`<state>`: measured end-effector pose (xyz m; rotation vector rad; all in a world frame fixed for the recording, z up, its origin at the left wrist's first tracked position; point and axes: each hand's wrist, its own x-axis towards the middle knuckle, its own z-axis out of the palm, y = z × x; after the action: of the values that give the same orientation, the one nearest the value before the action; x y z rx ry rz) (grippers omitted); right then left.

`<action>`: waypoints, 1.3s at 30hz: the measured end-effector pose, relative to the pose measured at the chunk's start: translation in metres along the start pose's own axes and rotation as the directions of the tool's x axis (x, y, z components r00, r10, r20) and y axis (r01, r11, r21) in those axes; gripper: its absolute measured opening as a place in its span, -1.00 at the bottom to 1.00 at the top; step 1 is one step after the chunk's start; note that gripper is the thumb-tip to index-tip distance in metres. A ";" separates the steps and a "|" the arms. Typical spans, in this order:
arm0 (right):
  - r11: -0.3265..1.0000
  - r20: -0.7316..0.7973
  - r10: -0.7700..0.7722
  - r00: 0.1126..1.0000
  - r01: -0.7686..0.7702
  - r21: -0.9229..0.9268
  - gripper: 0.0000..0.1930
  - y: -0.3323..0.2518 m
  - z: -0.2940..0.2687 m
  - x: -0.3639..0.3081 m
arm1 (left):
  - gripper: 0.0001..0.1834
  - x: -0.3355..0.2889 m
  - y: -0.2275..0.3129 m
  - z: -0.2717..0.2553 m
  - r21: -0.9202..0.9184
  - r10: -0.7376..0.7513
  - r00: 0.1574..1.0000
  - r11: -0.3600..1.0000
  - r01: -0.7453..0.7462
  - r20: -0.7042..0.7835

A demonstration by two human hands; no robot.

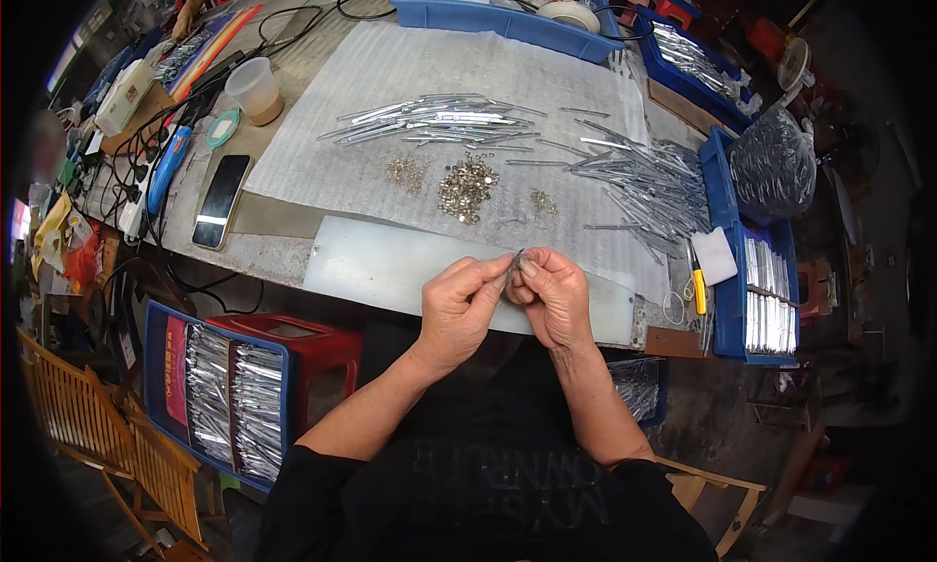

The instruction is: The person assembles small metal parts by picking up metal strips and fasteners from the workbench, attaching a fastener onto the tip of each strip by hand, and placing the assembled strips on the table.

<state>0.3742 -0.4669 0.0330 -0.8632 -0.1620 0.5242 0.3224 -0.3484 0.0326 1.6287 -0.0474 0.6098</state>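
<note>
Over the middle of a long, pale, translucent rectangular board [366,259], a small dark piece [516,259] is held between two bare hands; its exact form cannot be told. By the left hand [457,303] it is pinched between thumb and forefinger, the other fingers being curled in. By the right hand [553,293] it is gripped with bent thumb and fingers, tip to tip with the left.

Left of the board and lower, thin silver strips [234,396] are packed in a deep blue plastic crate [155,357]. Just right of the board, a yellow-handled cutter [699,289] is laid beside a square white pad [717,256]; left of it, a black-screened phone [223,201] is set down.

Beyond the board, a white foam sheet [322,171] is spread. There, a heap of small round metallic pieces [468,188] is flanked by tiny gold-coloured parts [405,175]. Slender silver rods [644,176] are fanned out beyond the board's right end. Farthest beyond it, a shallow blue plastic tray [459,17] is placed.
</note>
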 end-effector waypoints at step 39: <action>0.920 -0.075 -0.240 0.968 0.202 -0.336 -0.90 0.010 -0.003 0.000 | -0.81 -0.004 -0.005 0.009 -0.069 -0.054 0.998 0.996 0.053 -0.023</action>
<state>0.3716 -0.4641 0.0234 -1.1797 -0.2424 0.2352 0.3238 -0.3571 0.0256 1.5518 -0.0062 0.5810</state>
